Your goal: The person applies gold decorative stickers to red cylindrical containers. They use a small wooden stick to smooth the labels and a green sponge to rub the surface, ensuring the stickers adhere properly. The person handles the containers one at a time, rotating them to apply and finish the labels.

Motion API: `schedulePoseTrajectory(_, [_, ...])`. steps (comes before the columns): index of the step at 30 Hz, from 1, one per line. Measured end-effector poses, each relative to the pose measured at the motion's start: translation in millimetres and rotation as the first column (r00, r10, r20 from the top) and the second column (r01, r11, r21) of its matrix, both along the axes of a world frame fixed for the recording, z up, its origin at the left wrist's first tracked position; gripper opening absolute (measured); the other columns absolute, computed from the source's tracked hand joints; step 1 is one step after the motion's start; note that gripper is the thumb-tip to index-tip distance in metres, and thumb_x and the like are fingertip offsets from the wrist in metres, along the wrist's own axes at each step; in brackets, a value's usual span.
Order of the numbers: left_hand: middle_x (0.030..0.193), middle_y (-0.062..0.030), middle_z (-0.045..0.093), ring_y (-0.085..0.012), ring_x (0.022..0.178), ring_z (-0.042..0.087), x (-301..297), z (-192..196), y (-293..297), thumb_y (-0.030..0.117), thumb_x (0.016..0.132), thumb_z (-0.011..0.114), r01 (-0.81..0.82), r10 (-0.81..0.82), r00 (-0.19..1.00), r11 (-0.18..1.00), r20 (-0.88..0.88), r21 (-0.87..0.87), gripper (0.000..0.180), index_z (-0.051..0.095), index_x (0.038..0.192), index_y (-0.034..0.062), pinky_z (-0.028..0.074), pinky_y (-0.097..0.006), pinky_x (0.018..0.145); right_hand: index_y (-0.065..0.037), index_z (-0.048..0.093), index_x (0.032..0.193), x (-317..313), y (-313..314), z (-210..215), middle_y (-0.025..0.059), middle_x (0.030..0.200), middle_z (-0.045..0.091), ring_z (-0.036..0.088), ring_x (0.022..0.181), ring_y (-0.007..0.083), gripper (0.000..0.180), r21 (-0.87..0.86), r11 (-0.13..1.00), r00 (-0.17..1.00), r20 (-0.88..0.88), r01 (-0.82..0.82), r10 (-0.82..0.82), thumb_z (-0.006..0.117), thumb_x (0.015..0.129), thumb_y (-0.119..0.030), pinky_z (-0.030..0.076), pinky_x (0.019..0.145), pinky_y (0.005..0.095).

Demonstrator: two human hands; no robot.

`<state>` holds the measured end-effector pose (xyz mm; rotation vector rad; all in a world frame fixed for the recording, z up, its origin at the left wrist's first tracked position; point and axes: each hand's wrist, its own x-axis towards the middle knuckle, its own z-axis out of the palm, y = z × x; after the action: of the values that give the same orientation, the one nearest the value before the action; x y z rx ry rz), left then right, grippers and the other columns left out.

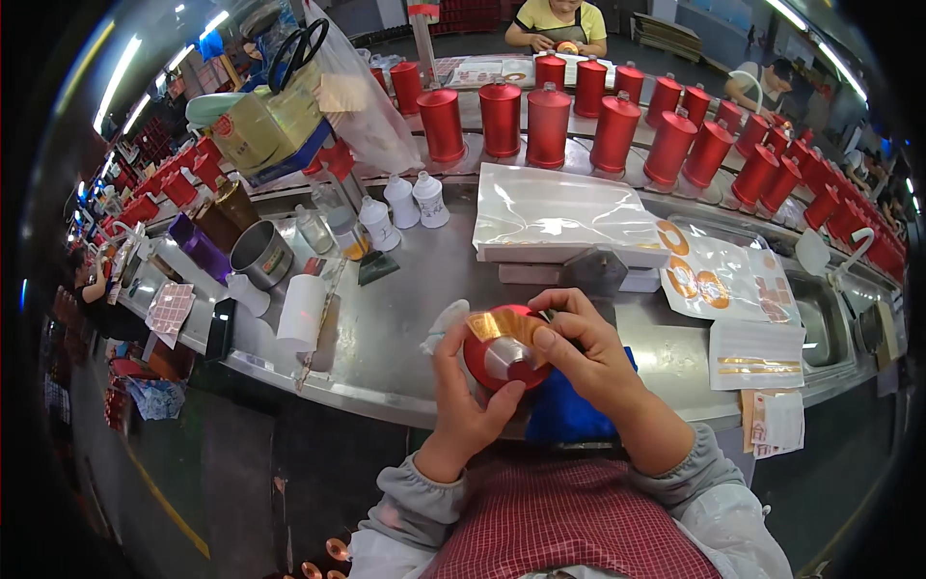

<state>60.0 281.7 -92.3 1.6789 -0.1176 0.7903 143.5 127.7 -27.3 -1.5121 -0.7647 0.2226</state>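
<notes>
My left hand (455, 415) is wrapped round a red bottle (479, 367), tilted so that its silver neck points up toward me. Across its shoulder lies a curved gold decal (497, 326). The thumb and fingers of my right hand (600, 359) pinch the decal's right end against the bottle. My left fingers rest by the other end of the decal. Under my hands on the steel bench lies a blue cloth (571, 410), partly hidden by my right wrist. A crumpled whitish cloth (447, 323) sits just left of the bottle.
Red bottles (547, 128) stand along a curved conveyor beyond the bench. A plastic-covered white stack (559, 214) lies ahead; gold-ring decal sheets (728, 275) and a sink (820, 323) are right. Leftward are white bottles (430, 201), a metal pot (261, 255) and a paper roll (302, 314). Co-workers sit farther off.
</notes>
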Motion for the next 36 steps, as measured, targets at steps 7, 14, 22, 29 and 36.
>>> schedulePoseTrajectory(7, [0.133,-0.0243,0.045,-0.0446,0.129,0.038,0,24,15,0.022,0.080,0.071,-0.323,0.285,0.946,0.804,0.154,0.500,0.039,0.055,0.110,0.0026,0.029,-0.053,0.105,-0.001,0.067,0.080,4,-2,1,0.0103,0.112,0.052,0.051,0.105,0.0169,0.029,0.019,0.999,0.999,0.003,-0.032,0.032,0.061,0.095,-0.025,0.043,0.088,0.0299])
schedulePoseTrajectory(14, [0.131,-0.0250,0.050,-0.0417,0.131,0.037,-13,40,23,0.012,0.078,0.063,-0.132,0.127,0.991,0.945,0.038,0.299,0.009,0.061,0.080,0.0036,0.026,-0.051,0.108,-0.001,0.067,0.079,7,0,-10,0.0098,0.113,0.053,0.051,0.104,0.0142,0.030,0.054,0.998,0.999,-0.052,-0.008,0.011,0.063,0.095,-0.026,0.044,0.084,0.0279])
schedulePoseTrajectory(22, [0.133,-0.0176,0.049,-0.0263,0.131,0.039,-15,35,25,0.005,0.080,0.057,-0.049,0.048,0.990,0.999,-0.135,-0.004,0.029,0.057,0.109,-0.0009,0.024,-0.040,0.112,-0.002,0.066,0.080,9,3,-16,0.0118,0.118,0.050,0.050,0.109,0.0171,0.025,0.111,0.993,0.994,-0.099,-0.032,0.043,0.066,0.092,-0.024,0.043,0.087,0.0295])
schedulePoseTrajectory(29, [0.131,-0.0155,0.049,-0.0218,0.125,0.043,10,43,46,0.012,0.090,0.058,0.135,-0.261,0.899,0.929,-0.352,-0.344,0.018,0.059,0.104,0.0004,0.030,-0.036,0.107,-0.004,0.066,0.080,16,-1,-13,0.0133,0.128,0.047,0.048,0.112,0.0196,0.020,-0.013,0.999,0.993,0.102,-0.052,0.053,0.069,0.088,-0.023,0.040,0.094,0.0342])
schedulePoseTrajectory(36, [0.133,-0.0185,0.048,-0.0217,0.118,0.053,8,49,49,-0.002,0.087,0.056,0.070,-0.066,0.996,0.996,-0.061,0.063,0.009,0.058,0.096,-0.0014,0.043,-0.035,0.097,-0.006,0.069,0.089,15,1,-10,0.0186,0.127,0.047,0.049,0.115,0.0345,0.015,-0.100,0.995,0.915,0.399,-0.026,0.064,0.074,0.081,-0.017,0.038,0.099,0.0440])
